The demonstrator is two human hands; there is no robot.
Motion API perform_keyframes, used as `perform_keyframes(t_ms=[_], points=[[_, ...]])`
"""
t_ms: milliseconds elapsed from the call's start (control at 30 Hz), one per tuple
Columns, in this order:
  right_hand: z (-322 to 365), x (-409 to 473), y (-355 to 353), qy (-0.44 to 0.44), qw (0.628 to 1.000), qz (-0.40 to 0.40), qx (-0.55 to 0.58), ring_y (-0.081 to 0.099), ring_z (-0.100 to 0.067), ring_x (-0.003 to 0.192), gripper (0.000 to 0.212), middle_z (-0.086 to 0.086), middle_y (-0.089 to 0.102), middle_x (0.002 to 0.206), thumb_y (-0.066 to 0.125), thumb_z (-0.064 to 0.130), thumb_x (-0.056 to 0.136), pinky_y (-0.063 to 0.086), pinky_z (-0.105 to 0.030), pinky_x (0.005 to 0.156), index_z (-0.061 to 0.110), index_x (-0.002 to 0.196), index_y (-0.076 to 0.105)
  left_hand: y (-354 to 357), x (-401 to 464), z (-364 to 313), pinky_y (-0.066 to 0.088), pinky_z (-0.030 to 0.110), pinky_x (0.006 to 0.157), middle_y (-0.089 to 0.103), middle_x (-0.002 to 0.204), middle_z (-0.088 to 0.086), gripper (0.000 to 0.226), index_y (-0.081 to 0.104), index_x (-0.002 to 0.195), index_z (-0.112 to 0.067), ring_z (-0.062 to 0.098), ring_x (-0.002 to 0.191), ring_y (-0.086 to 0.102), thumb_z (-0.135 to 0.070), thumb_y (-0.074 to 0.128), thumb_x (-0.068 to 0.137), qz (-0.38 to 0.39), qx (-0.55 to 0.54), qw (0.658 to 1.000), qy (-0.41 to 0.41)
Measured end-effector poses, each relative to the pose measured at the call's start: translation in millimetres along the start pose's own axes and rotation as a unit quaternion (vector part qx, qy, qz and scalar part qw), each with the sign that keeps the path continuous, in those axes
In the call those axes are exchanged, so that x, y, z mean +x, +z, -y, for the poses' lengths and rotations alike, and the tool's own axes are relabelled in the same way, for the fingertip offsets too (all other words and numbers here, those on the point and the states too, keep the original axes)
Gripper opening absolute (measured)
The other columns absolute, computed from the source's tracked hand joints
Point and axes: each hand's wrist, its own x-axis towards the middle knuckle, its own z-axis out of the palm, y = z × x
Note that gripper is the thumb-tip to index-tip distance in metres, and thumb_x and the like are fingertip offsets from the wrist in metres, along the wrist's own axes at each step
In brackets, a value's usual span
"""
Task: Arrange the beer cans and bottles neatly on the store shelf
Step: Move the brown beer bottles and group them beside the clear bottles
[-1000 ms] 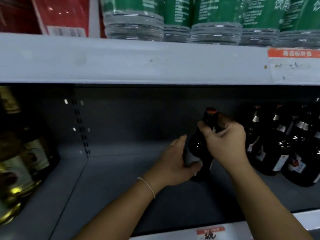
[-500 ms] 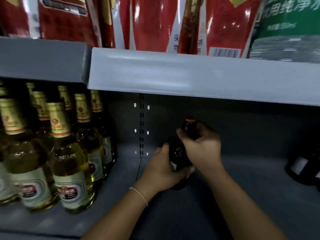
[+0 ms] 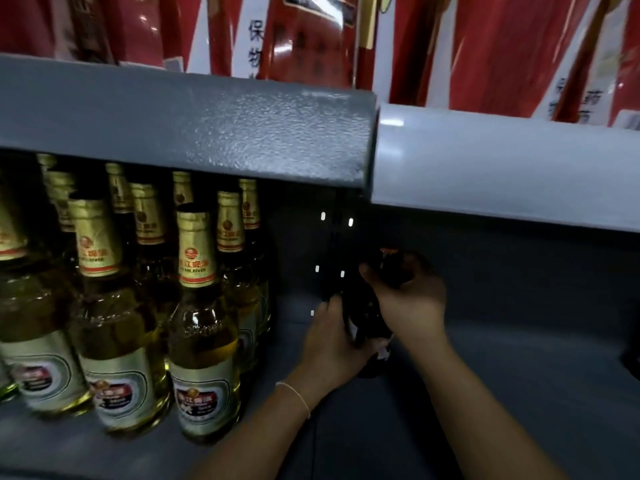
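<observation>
Nearest us, at lower centre of the frame, our left hand (image 3: 332, 344) wraps its fingers round the body of one dark bottle (image 3: 367, 320), while our right hand (image 3: 412, 299) curls its fingers round the neck just under the cap; the bottle stands on the grey shelf (image 3: 519, 393) at centre frame. To the left stand the gold-foiled beer bottles (image 3: 202, 341), at least ten that we can count, in rows running back. Above, upper frame, red packages (image 3: 304, 39) fill the upper shelf (image 3: 207, 133).
</observation>
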Motion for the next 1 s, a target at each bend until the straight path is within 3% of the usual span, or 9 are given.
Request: perform_keyframes(t_ms=[133,233,333,467,600,667,767,867,1000], points=[[6,-1,2,-0.001,1.000,0.018,-0.011,0.061,-0.006,0.073,0.034,0.019,0.060,0.076,0.082,0.045,0.074,0.052,-0.027,0.074,0.035,0.082,0.051,1,-1,6,0.047,0.033,0.094,0.054,0.116,-0.009,0.077,0.047,0.123,-0.028,0.009,0.112,0.050,-0.062,0.064,0.056,0.007,-0.042,0.999,0.002],[2,-2,-3,-0.015,0.998,0.059,0.003,0.063,0.000,0.076,0.024,0.016,0.066,0.082,0.078,0.041,0.080,0.051,-0.022,0.072,0.035,0.085,0.055,5,-3,14,0.046,0.033,0.099,0.054,0.122,-0.010,0.070,0.041,0.130,-0.032,0.006,0.116,0.050,-0.051,0.067,0.067,0.018,-0.060,0.998,0.008],[-15,-7,-13,0.003,0.982,0.124,0.140,0.068,0.001,0.084,0.015,0.012,0.071,0.094,0.069,0.021,0.091,0.050,-0.010,0.071,0.033,0.098,0.063,6,-3,19,0.047,0.032,0.099,0.057,0.123,-0.013,0.065,0.037,0.130,-0.040,0.005,0.115,0.054,-0.044,0.067,0.073,0.024,-0.074,0.997,0.000],[-56,-17,-19,0.054,0.934,0.246,0.253,0.064,-0.010,0.116,0.036,0.004,0.071,0.118,0.061,0.010,0.091,0.052,-0.018,0.093,0.025,0.123,0.058,0,-4,19,0.038,0.016,0.099,0.051,0.125,-0.017,0.066,0.030,0.142,-0.028,0.002,0.118,0.050,-0.028,0.065,0.087,0.038,-0.079,0.996,-0.006],[-77,-22,-18,0.039,0.919,0.326,0.217,0.061,-0.009,0.121,0.069,0.010,0.067,0.127,0.060,-0.012,0.087,0.051,-0.023,0.096,0.025,0.142,0.040,1,-1,26,0.045,0.027,0.103,0.056,0.127,-0.014,0.062,0.035,0.139,-0.028,0.000,0.117,0.054,-0.022,0.065,0.086,0.021,-0.123,0.991,-0.044],[-79,-23,-16,0.033,0.925,0.323,0.198,0.061,-0.005,0.119,0.071,0.014,0.068,0.123,0.060,-0.017,0.086,0.051,-0.019,0.090,0.021,0.143,0.040,4,1,28,0.049,0.031,0.099,0.056,0.123,-0.009,0.054,0.045,0.129,-0.029,0.002,0.112,0.056,-0.029,0.068,0.081,-0.004,-0.132,0.989,-0.071],[-82,-26,-9,0.029,0.938,0.297,0.178,0.065,-0.006,0.111,0.072,0.013,0.071,0.117,0.065,-0.017,0.082,0.053,-0.019,0.084,0.022,0.138,0.044,5,0,26,0.046,0.014,0.090,0.054,0.110,-0.011,0.032,0.052,0.111,-0.031,-0.003,0.101,0.055,-0.027,0.069,0.084,-0.025,-0.121,0.990,-0.071],[-85,-29,-2,0.033,0.946,0.263,0.186,0.066,-0.016,0.113,0.072,0.000,0.071,0.119,0.069,-0.017,0.079,0.055,-0.024,0.087,0.013,0.140,0.045,4,-1,24,0.042,0.005,0.085,0.057,0.108,-0.013,0.032,0.057,0.120,-0.024,-0.005,0.100,0.057,-0.017,0.064,0.089,-0.026,-0.121,0.991,-0.057],[-86,-33,1,0.032,0.958,0.220,0.181,0.069,-0.010,0.107,0.075,0.000,0.071,0.115,0.080,-0.011,0.072,0.056,-0.023,0.085,0.021,0.132,0.050,7,-2,20,0.043,0.003,0.081,0.057,0.101,-0.023,0.030,0.049,0.117,-0.026,-0.025,0.090,0.053,-0.009,0.057,0.093,-0.015,-0.172,0.981,-0.085]])
